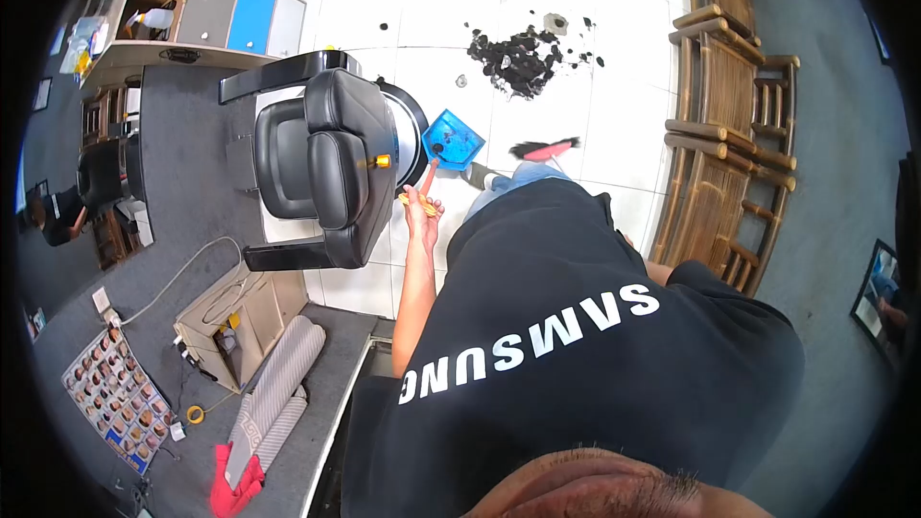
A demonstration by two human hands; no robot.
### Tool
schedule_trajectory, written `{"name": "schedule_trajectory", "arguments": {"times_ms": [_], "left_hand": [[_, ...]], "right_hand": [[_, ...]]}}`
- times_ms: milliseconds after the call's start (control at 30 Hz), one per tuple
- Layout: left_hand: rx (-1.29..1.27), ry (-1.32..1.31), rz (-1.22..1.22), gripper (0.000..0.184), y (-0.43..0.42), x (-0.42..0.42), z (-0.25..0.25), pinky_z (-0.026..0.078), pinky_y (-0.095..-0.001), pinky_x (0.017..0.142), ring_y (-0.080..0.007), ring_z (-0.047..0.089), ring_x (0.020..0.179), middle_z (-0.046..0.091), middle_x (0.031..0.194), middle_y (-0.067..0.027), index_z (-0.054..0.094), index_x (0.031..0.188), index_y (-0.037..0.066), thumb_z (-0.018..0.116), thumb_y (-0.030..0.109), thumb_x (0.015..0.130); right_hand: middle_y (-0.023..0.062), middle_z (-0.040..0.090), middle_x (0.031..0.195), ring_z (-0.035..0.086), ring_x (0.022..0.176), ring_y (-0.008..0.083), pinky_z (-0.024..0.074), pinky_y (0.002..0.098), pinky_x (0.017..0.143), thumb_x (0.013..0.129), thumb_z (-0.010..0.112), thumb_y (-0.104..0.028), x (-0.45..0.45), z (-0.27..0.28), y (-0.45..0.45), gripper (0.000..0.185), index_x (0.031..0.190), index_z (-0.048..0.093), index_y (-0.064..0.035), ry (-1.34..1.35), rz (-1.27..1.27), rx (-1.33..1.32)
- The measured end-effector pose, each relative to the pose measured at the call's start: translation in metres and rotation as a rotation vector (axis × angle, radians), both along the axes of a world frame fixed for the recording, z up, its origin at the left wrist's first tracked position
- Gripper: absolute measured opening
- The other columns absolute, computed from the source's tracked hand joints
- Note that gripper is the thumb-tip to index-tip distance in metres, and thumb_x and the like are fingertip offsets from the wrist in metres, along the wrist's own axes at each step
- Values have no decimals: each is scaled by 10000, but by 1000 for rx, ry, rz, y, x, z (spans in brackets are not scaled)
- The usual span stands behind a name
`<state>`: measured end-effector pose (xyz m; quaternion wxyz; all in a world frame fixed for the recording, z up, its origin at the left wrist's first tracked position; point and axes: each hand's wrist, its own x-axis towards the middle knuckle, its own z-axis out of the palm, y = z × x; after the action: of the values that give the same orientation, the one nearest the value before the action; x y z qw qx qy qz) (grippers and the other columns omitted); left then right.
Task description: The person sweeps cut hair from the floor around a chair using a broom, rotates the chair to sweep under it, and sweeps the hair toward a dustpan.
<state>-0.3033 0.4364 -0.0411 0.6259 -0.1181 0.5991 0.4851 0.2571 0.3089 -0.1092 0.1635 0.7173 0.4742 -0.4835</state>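
My left hand (pixel 422 211) is closed around the yellow and orange handle (pixel 429 182) of a blue dustpan (pixel 453 141). The pan lies on the white tiles beside the round chair base, with a little dark hair in it. Of my right arm only some skin shows past the black shirt; the fingers are hidden. A broom head (pixel 547 150) with pink top and dark bristles is on the floor near my legs, its handle out of sight. Farther off lies a pile of black hair (pixel 518 59), with smaller tufts around it.
A black barber chair (pixel 336 153) stands left of the dustpan. Bamboo chairs (pixel 715 134) line the right side. At upper left is a cabinet (pixel 206 5); at lower left, an open box (pixel 230 326) and a rolled mat (pixel 278 384).
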Motion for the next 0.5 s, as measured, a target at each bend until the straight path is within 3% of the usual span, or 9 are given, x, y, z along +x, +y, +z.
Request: {"name": "schedule_trajectory", "arguments": {"times_ms": [100,167,233,300,333,367,433,500], "left_hand": [[-11,-2,-18,403,-4,4,-3,468,-324,579,-179,534,639,483,701,-15,428,956,163,463,565,944],[-6,-19,-46,404,-2,7,-4,469,-322,581,-172,531,638,481,701,-10,427,957,162,457,565,946],[16,-42,-80,402,2,10,-4,467,-319,582,-165,528,637,481,703,-6,426,959,163,447,565,950],[47,-65,-115,397,7,9,0,465,-316,581,-157,525,636,481,705,-3,423,963,167,435,564,956],[25,-33,-115,438,12,10,2,457,-307,579,-147,521,628,481,684,0,453,903,144,407,576,960],[14,-29,-122,491,13,9,0,452,-286,580,-126,506,624,458,665,16,498,1028,123,387,595,956],[-2,-18,-135,688,20,7,-5,441,-245,583,-84,475,616,412,626,47,587,1277,80,347,635,948],[-6,10,-101,672,25,10,-5,446,-255,578,-90,476,604,418,635,34,632,1162,59,347,630,952]], "right_hand": [[211,669,867,662,814,290,496,414,749,865,520,-250,-11,-36,30,319,1001,612,25,-16,-71,-24],[195,649,738,647,664,281,495,437,605,857,522,-246,-21,-44,63,299,867,626,34,-62,-265,-86],[179,640,696,616,579,276,491,422,538,856,527,-248,-36,-41,103,354,793,659,75,43,-222,143],[176,605,685,531,446,235,432,394,413,855,476,-172,-30,-90,150,308,827,637,90,88,-113,-17],[158,581,676,495,425,215,414,380,394,852,459,-147,-47,-75,178,295,901,619,96,93,-214,-96],[141,558,668,460,404,195,395,366,375,849,443,-121,-67,-52,202,301,974,600,103,100,-315,-176],[151,558,647,497,423,211,390,363,379,815,420,-64,-73,-29,221,225,873,578,86,117,-329,-129],[154,557,641,505,424,212,382,359,374,802,418,-40,-71,-6,236,185,832,556,79,143,-326,-104]]}}
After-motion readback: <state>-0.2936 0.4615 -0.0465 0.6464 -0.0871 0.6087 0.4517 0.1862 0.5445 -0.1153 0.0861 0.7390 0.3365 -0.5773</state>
